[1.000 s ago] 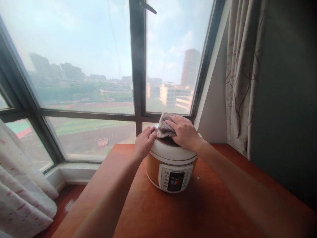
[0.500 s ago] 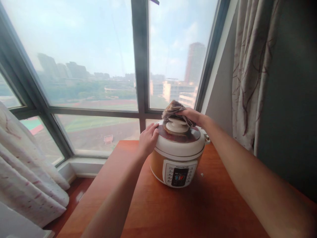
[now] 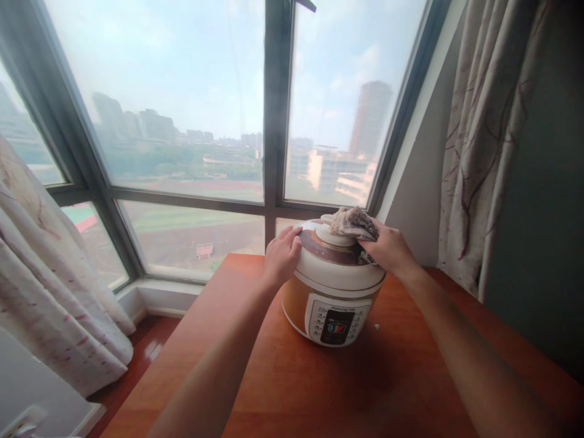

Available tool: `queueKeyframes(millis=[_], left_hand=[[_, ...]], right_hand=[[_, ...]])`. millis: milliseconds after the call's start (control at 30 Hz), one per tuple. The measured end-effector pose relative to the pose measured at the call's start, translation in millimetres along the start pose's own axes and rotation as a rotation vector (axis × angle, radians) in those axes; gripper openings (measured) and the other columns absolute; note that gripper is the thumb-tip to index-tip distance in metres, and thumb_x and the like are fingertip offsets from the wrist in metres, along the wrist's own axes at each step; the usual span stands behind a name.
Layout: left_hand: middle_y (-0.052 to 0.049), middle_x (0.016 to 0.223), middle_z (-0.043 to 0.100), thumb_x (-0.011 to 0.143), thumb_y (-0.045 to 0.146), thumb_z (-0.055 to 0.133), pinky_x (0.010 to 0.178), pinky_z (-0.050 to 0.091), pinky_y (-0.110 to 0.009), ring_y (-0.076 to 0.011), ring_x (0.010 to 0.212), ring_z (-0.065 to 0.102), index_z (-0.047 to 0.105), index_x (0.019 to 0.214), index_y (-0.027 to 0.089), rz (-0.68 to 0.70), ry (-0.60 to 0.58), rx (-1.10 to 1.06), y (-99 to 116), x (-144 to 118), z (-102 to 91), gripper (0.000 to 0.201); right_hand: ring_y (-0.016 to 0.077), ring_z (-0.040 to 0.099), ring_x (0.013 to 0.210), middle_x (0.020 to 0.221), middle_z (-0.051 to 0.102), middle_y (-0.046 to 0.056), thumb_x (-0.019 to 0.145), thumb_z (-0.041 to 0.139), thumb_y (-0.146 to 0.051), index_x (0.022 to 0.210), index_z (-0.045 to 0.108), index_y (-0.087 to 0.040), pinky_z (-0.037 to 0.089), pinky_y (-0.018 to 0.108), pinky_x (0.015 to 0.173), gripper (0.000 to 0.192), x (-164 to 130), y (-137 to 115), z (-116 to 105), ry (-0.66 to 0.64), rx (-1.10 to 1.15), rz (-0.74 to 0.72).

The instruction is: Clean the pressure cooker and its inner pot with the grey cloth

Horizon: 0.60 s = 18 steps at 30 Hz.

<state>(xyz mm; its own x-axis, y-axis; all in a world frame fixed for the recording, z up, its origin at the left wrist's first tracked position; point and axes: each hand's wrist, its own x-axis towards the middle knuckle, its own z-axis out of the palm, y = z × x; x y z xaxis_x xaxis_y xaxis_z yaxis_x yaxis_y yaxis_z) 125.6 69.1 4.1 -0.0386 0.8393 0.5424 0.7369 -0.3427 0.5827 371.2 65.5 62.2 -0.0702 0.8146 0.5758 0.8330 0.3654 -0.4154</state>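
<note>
An electric pressure cooker [image 3: 333, 286] with a white lid rim, orange-brown body and front control panel stands upright on the wooden table. My left hand [image 3: 283, 255] rests against the lid's left edge, its fingers stretched over the rim. In my right hand [image 3: 387, 246] is a crumpled grey-brown cloth [image 3: 353, 222], pinched by the fingers at the lid's right side. The cloth lies over part of the white lid knob [image 3: 335, 236] and hides its right side. My right fingertips are partly covered by the cloth.
The wooden table [image 3: 283, 389] ends at a left edge. A small white scrap [image 3: 376, 327] lies right of the cooker. Behind is a large window with a dark frame [image 3: 276, 121]. Patterned curtains hang at left [image 3: 59, 292] and right [image 3: 474, 158].
My right hand has moved down with the cloth, from above the knob to its right side. The cooker appears turned slightly. My left hand stays at the lid's left edge. The view has shifted a little.
</note>
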Motion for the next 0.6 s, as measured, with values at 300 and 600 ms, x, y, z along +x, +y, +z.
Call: queueKeyframes(millis=[300, 600], left_hand=[[-0.005, 0.146, 0.054, 0.097, 0.031, 0.032, 0.112, 0.038, -0.038, -0.0238, 0.133, 0.051, 0.060, 0.135, 0.025, 0.002, -0.034, 0.013, 1, 4, -0.8, 0.048], [-0.007, 0.145, 0.056, 0.098, 0.030, 0.030, 0.112, 0.038, -0.038, -0.0234, 0.134, 0.051, 0.059, 0.136, 0.022, 0.015, -0.007, 0.010, 2, 1, 0.3, 0.048]], right_hand=[[0.0247, 0.068, 0.101, 0.108, 0.076, 0.006, 0.081, 0.062, -0.034, 0.110, 0.073, -0.019, 0.052, 0.034, 0.087, 0.034, 41, -2, 9, -0.171, 0.459, 0.091], [0.0193, 0.062, 0.058, 0.074, 0.075, 0.007, 0.076, 0.070, -0.038, 0.098, 0.075, -0.014, 0.049, 0.028, 0.054, 0.032, 95, -45, 18, -0.482, 0.261, 0.129]])
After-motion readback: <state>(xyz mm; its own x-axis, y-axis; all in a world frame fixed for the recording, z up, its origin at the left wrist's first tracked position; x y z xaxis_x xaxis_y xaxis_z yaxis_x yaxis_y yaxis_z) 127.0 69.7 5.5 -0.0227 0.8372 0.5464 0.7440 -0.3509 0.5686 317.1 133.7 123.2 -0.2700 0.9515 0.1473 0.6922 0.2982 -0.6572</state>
